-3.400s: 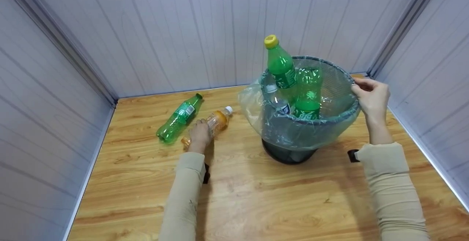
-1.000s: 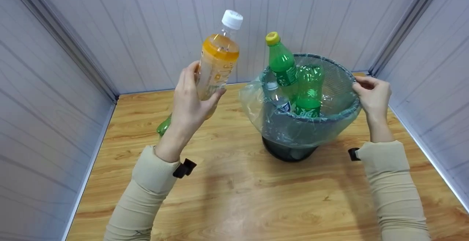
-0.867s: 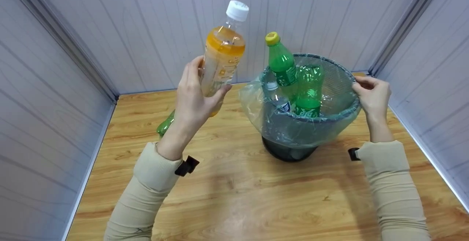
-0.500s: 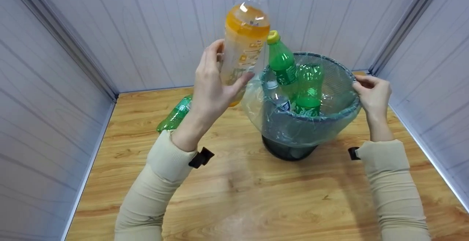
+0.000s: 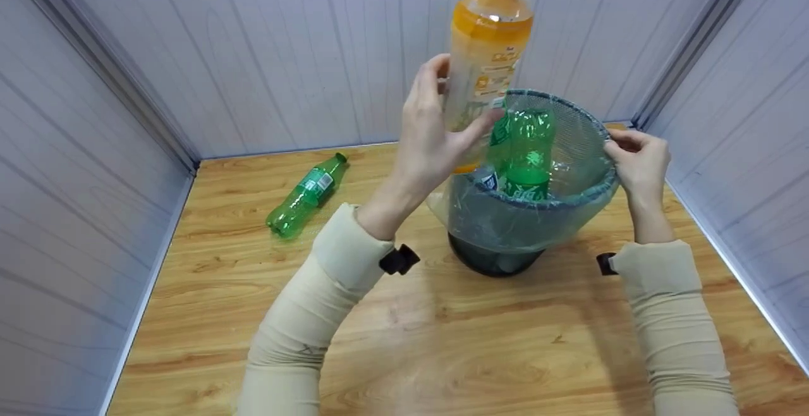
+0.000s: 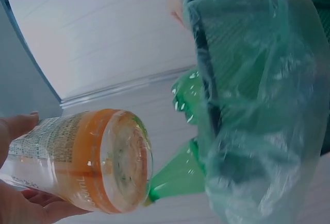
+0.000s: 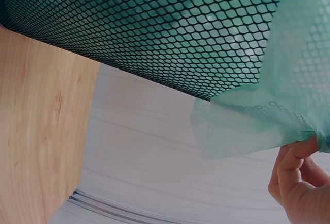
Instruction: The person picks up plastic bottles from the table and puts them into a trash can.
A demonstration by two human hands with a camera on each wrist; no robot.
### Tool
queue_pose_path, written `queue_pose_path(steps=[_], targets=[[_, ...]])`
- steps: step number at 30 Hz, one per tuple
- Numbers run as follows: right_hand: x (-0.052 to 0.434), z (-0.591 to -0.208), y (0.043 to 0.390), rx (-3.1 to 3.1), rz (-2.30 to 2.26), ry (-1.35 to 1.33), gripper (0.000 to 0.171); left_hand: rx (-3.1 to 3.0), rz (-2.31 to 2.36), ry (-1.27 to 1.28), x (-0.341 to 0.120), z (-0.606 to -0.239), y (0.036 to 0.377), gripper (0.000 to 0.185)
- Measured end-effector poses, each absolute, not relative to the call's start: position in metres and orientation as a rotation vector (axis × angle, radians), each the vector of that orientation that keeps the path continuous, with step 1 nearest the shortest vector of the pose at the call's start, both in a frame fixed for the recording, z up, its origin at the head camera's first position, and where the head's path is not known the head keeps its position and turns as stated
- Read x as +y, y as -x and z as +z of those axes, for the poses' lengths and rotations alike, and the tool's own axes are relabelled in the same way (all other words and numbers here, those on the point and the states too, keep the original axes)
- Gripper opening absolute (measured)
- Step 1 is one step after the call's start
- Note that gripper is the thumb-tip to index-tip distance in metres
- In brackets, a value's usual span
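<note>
My left hand (image 5: 433,128) grips a clear plastic bottle (image 5: 486,68) with an orange-and-white label, held upright over the left rim of a mesh trash can (image 5: 499,261). In the left wrist view the bottle's base (image 6: 126,162) faces the lined can. A translucent green plastic bag (image 5: 518,229) lines the can and folds over its rim. My right hand (image 5: 641,157) pinches the bag and rim at the right side; the right wrist view shows its fingers (image 7: 291,170) on the bag. Inside the can stand green bottles (image 5: 531,150), partly hidden behind the held bottle.
Another green bottle (image 5: 308,195) lies on its side on the wooden tabletop (image 5: 221,296), left of the can. Pale panel walls (image 5: 284,55) enclose the table at the back and both sides.
My left hand has picked the orange-labelled bottle up off the table and carried it right, to above the can's left rim. The right hand keeps its hold on the rim.
</note>
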State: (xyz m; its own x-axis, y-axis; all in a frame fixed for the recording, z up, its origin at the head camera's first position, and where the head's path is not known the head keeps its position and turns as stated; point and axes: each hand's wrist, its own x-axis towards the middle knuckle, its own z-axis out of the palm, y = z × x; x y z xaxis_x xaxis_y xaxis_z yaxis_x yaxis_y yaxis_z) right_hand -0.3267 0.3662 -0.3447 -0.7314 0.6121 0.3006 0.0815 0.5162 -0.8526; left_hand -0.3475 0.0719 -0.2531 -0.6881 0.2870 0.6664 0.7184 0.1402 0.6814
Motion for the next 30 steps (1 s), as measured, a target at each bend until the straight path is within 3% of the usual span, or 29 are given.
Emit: queue_pose_path(steps=[30], targets=[[0.363,-0.344,0.327,-2.157,1.209,0.554,0.025,-2.189,-1.668,0.916,0.171,-0.285,0.348,0.074]])
